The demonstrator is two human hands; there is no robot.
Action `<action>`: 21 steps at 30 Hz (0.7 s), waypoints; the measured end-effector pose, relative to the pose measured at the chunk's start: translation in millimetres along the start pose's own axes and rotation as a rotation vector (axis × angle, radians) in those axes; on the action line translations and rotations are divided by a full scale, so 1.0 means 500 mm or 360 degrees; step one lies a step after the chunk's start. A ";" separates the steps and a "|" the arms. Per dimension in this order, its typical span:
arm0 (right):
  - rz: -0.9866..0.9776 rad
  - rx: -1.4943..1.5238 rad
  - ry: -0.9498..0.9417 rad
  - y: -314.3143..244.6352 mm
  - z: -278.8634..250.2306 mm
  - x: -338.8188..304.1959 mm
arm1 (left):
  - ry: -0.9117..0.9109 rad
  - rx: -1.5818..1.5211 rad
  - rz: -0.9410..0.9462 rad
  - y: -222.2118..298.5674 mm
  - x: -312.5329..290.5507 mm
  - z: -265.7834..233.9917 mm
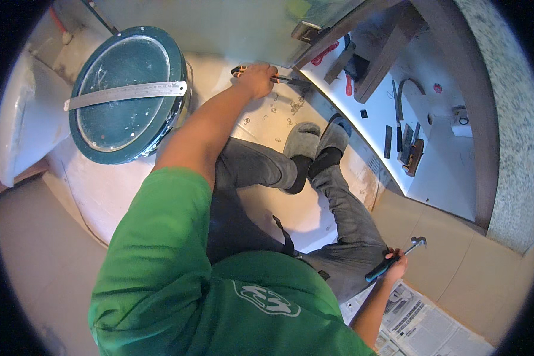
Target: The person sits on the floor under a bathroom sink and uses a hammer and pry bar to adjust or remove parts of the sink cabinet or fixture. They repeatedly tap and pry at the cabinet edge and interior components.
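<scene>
Orange-and-black tool (286,80) is gripped in the closed left hand (256,81), top centre of frame, just above the floor covering (261,127). Claw hammer (381,269) is held by its handle in the closed right hand (396,268), lower right; steel ruler (127,93) is laid across the green lid (124,121), upper left.

Left-hand grip (258,80) at 12 o'clock, around orange-black tool (239,71); right-hand grip (399,266) at 4 o'clock, around blue-black hammer (378,270). Silvery ruler (127,94) across green lid (124,62), 10 o'clock. Cabinet (448,184), 2 o'clock; newspaper (430,332), 5 o'clock.
</scene>
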State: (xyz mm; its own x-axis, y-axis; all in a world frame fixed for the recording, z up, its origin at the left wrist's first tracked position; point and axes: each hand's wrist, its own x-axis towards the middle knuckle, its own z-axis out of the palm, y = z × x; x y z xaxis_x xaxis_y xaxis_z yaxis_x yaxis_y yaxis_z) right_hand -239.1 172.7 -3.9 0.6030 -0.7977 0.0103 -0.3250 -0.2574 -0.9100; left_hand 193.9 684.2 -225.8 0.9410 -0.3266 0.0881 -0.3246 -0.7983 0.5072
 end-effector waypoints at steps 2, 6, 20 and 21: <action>-0.0013 -0.0055 -0.0077 -0.001 0.003 0.002 | 0.0098 0.0068 0.0043 -0.023 0.007 0.011; 0.0114 -0.0070 -0.0113 -0.004 0.002 0.013 | 0.0113 0.0133 -0.0048 -0.035 0.016 0.029; 0.0158 -0.0207 -0.0191 -0.039 0.029 0.016 | 0.0184 0.0131 -0.0119 -0.091 0.036 0.079; 0.0147 -0.0213 -0.0182 -0.039 0.031 0.014 | 0.0140 0.0131 -0.0153 -0.089 0.037 0.077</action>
State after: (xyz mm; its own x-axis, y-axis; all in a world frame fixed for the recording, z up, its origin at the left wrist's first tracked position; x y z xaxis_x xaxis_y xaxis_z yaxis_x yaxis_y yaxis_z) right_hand -217.2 180.6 7.5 0.6425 -0.7560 -0.1248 -0.4721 -0.2623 -0.8416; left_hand 221.9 694.3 -279.6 0.9717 -0.2038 0.1190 -0.2357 -0.8637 0.4456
